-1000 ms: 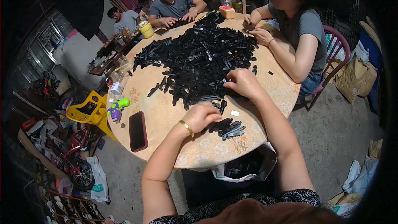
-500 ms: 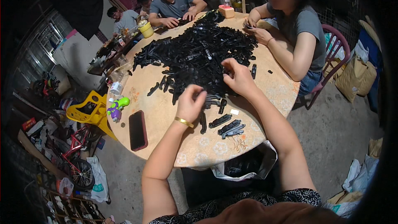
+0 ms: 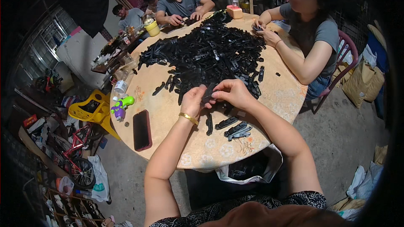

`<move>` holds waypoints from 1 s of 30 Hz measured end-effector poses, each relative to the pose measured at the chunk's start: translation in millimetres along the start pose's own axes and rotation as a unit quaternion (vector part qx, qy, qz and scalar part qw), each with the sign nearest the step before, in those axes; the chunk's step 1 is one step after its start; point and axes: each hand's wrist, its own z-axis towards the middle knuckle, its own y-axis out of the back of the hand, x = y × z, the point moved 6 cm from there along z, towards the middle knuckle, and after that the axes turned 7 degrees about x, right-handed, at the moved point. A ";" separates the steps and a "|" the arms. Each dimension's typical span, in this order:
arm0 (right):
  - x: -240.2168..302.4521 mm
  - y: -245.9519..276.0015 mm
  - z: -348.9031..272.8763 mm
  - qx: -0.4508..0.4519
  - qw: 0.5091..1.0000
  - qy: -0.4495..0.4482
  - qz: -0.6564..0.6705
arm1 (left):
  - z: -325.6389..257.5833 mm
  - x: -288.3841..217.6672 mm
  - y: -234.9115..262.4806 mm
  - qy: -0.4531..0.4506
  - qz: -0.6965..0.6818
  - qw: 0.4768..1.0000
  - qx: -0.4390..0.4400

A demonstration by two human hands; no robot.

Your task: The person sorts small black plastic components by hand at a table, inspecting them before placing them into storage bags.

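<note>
I pinch a black plastic part (image 3: 208,95) between my left hand (image 3: 194,102) and my right hand (image 3: 234,93) — fingers curled, thumbs in. It's at the near edge of the black heap (image 3: 210,56).

Head view, left camera of a side-by-side fisheye pair, worn on the person's head. Looks down and forward over the round table (image 3: 282,94); upright, unmirrored. Patterned sleeve (image 3: 304,201) at lower edge, close to lens. Left hand (image 3: 194,101) and right hand (image 3: 235,93) about mid-frame, at arm's reach. Seated co-worker (image 3: 326,38) at right, farther off; another person (image 3: 182,3) across, farther still. Very wide: takes in floor (image 3: 336,143) both sides; straight edges bend near rim, corners black.
</note>
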 end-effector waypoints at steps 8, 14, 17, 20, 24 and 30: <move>12.2 11.6 -3.5 -0.047 0.986 0.086 -0.135 | -14.6 -23.0 -16.5 -0.112 0.242 0.963 0.029; 44.5 6.6 -14.3 -0.096 0.935 0.197 -0.279 | -19.7 -35.3 -5.2 -0.185 0.340 0.922 -0.001; 43.0 13.4 -14.2 -0.043 0.898 0.308 -0.312 | -21.0 -35.0 -17.1 -0.163 0.369 0.914 0.045; 36.7 5.4 -11.4 0.049 0.932 0.192 -0.302 | -26.0 -41.6 -20.9 -0.232 0.449 0.862 0.033; 42.4 6.4 -17.1 0.030 0.926 0.191 -0.325 | -30.8 -47.1 -28.4 -0.235 0.464 0.854 0.030; 47.4 6.1 -20.5 0.000 0.905 0.260 -0.338 | -30.5 -45.3 -26.7 -0.270 0.432 0.859 0.052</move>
